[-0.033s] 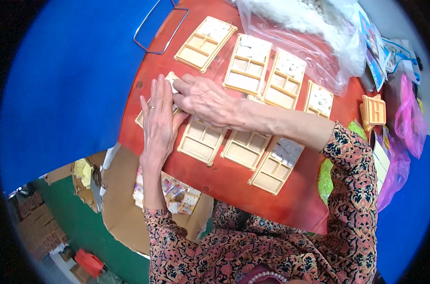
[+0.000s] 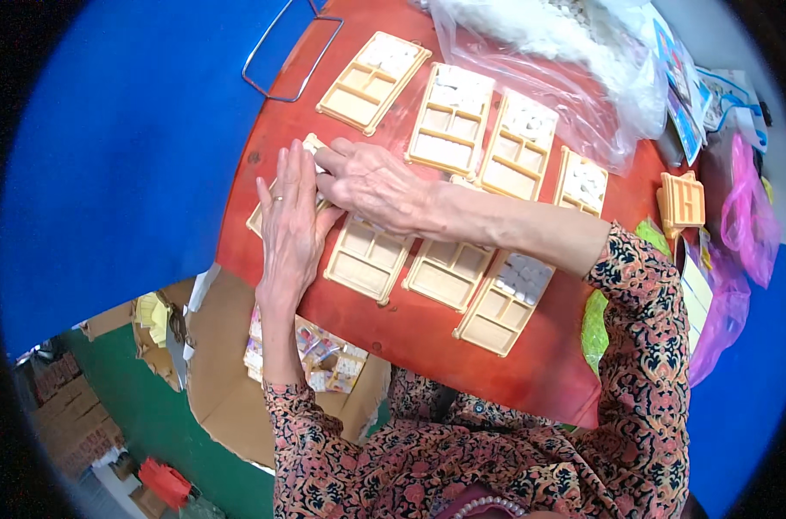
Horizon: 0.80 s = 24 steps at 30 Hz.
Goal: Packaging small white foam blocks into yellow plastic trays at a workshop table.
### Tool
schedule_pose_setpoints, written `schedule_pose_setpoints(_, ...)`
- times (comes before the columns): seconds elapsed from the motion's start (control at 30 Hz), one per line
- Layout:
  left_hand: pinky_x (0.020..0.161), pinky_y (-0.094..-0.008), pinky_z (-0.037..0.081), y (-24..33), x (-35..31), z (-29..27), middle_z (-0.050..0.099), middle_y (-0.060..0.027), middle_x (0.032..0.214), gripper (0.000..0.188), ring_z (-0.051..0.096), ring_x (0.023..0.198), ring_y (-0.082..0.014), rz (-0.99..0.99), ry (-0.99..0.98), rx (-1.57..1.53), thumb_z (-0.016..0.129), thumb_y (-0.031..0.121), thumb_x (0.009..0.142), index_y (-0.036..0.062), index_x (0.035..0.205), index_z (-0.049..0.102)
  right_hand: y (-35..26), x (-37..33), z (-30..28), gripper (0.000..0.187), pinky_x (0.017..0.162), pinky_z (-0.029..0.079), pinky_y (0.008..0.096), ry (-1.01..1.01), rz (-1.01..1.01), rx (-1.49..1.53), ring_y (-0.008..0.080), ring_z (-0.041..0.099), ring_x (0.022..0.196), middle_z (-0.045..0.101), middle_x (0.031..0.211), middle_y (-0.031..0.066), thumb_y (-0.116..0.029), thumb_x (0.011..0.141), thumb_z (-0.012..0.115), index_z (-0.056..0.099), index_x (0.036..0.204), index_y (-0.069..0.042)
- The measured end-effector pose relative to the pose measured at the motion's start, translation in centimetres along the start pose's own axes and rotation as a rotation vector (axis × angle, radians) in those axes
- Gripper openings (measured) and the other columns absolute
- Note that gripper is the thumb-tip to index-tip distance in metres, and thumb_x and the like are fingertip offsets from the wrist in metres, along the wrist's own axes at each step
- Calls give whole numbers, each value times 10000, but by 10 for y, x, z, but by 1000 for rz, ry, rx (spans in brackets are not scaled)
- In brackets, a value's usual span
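Note:
My left hand (image 2: 291,221) lies along a small pale-yellow compartment tray (image 2: 255,221) at the left of the red table, its fingers stretched out flat. Across from it, my right hand (image 2: 371,182) bends its fingers over the tray's far end, close against my left fingers. White shows in that end of the tray; what the right fingertips press or hold is hidden. Beside my hands, partly under my right forearm, stand more trays of the same kind (image 2: 369,259), (image 2: 449,275). Another tray (image 2: 490,333) has white pieces (image 2: 524,278) in its far compartment.
Beyond my hands are several more trays (image 2: 358,102) with white pieces. A clear plastic bag (image 2: 540,52) of white pieces lies at the back. Stacked yellow trays (image 2: 683,201) stand right. A wire handle (image 2: 306,69) rises left; a cardboard box (image 2: 229,363) sits below the table.

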<state>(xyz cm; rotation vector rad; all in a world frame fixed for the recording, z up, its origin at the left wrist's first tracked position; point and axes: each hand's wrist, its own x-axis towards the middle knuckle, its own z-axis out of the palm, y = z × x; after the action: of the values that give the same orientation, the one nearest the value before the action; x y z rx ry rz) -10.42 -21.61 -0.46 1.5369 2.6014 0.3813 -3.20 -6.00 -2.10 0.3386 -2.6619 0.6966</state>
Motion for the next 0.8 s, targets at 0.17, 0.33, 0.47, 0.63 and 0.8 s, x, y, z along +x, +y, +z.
schedule_pose_setpoints(0.17, 1118, -551, 160, -1, -1, 8, 258, -148, 1510, 732, 213, 1409, -296, 13, -33, 80, 642, 201, 828, -2, 1433, 283, 3, -3, 5, 152, 668, 513, 345, -17, 12, -47, 251, 558, 840, 548, 885, 118, -128, 660, 609, 625, 723, 9)
schedule_pose_setpoints(0.33, 1123, -550, 145, -1, 1, 12, 218, -125, 1530, 744, 197, 1415, -288, 30, -31, 63, 639, 222, 833, 22, 1446, 270, 5, -7, 5, 207, 685, 505, 348, -43, 16, -30, 251, 546, 827, 533, 856, 115, -126, 686, 596, 590, 814, 38)
schedule_pose_setpoints(0.47, 1123, -559, 128, -7, -2, 9, 176, -110, 1545, 764, 165, 1425, -281, 25, -58, 126, 614, 296, 847, 42, 1462, 239, 0, -5, 1, 188, 675, 507, 354, -64, 9, 0, 255, 560, 829, 539, 850, 119, -123, 698, 588, 580, 797, 37)
schedule_pose_setpoints(0.63, 1124, -566, 110, -7, 1, 9, 170, -108, 1547, 769, 150, 1428, -286, 15, -66, 132, 586, 341, 859, 47, 1468, 219, 14, -17, -17, 153, 711, 529, 354, 52, -19, -111, 262, 583, 842, 558, 866, 129, -53, 710, 579, 553, 831, 39)
schedule_pose_setpoints(0.8, 1125, -565, 107, -6, 8, 10, 165, -104, 1549, 774, 146, 1428, -291, 35, 10, 113, 593, 337, 855, 47, 1468, 221, 56, -57, -53, 237, 750, 542, 372, 102, 214, -235, 305, 599, 885, 582, 976, 199, -5, 809, 519, 534, 1041, 43)
